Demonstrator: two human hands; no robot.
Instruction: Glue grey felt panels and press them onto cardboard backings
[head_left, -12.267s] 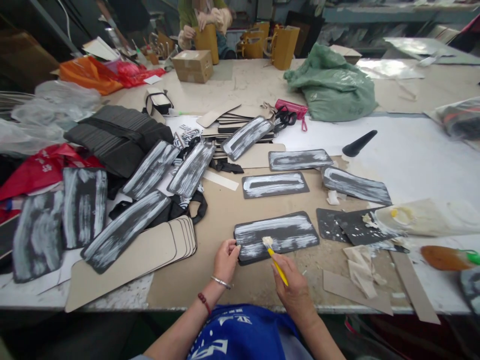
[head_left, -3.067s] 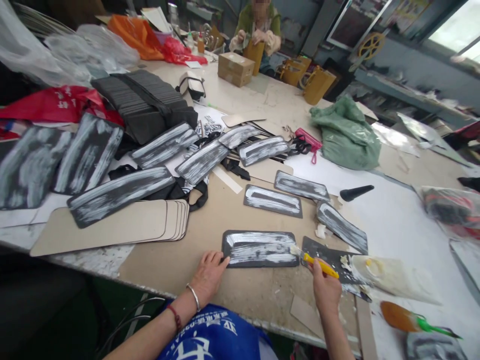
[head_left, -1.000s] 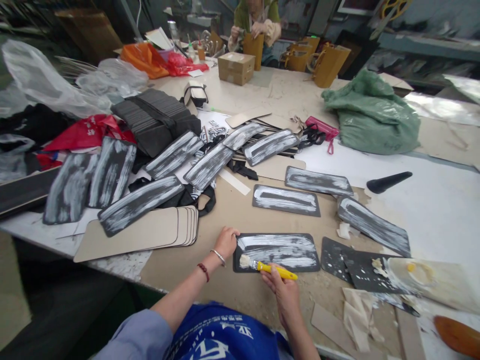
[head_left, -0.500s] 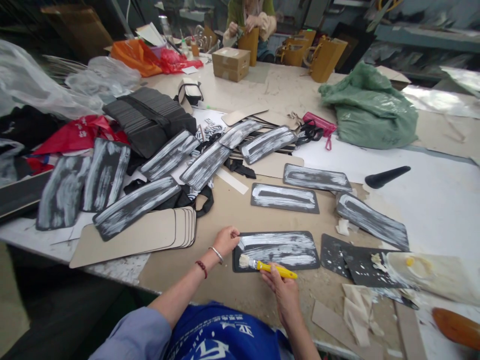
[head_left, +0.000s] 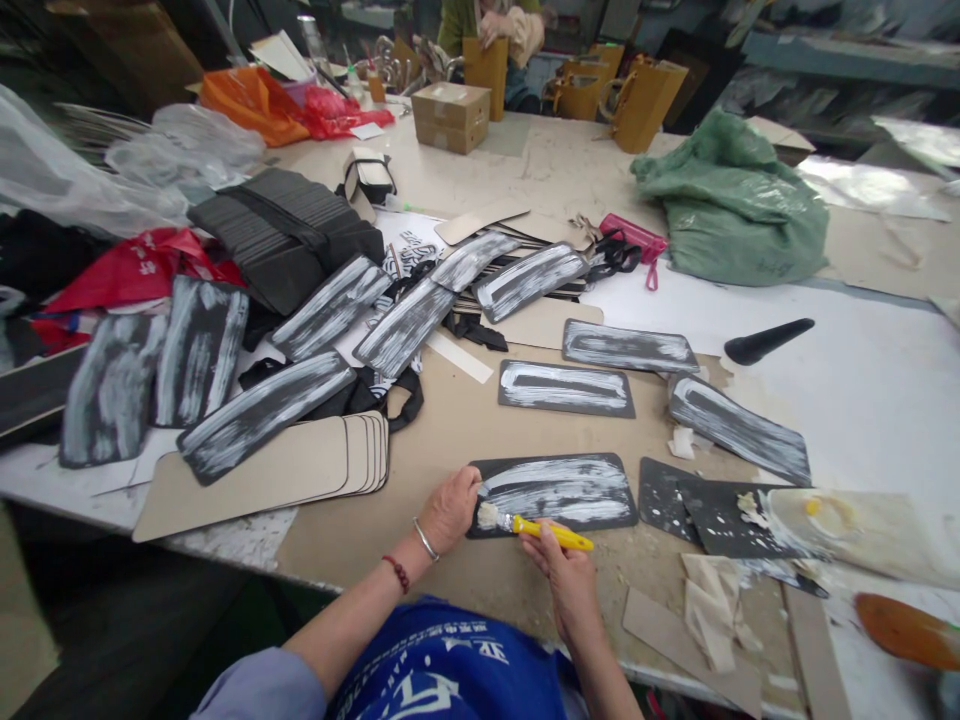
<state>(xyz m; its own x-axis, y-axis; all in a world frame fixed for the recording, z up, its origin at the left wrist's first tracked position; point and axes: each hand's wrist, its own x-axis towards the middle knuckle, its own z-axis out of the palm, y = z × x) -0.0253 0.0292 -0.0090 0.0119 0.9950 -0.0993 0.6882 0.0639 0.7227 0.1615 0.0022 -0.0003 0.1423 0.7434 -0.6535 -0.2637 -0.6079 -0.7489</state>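
Note:
My right hand (head_left: 561,565) is closed around the yellow handle of a paintbrush (head_left: 551,533). The brush's pale bristles rest on the lower left part of a black rectangular panel (head_left: 566,490) streaked with white glue-like paste. At that panel's upper left corner, my left hand (head_left: 452,508) pinches the edge with bent fingers; the fingertips are partly hidden. To the right lies a dark spattered board (head_left: 660,500), and beyond it a paste-covered sheet (head_left: 862,520) with a yellowish blob.
Several paste-streaked panels (head_left: 566,388) lie spread behind and to the left. Beige panels (head_left: 247,480) are fanned at the left edge. A black stack (head_left: 289,230), a green plastic bag (head_left: 742,210), a cardboard box (head_left: 450,117) and a black tapered object (head_left: 769,342) stand farther back. A co-worker (head_left: 495,40) sits opposite.
My left hand has turned and moved slightly forward at the panel's corner. The brush stays near the panel's lower left. The whole view has shifted a little. The co-worker's hands have moved.

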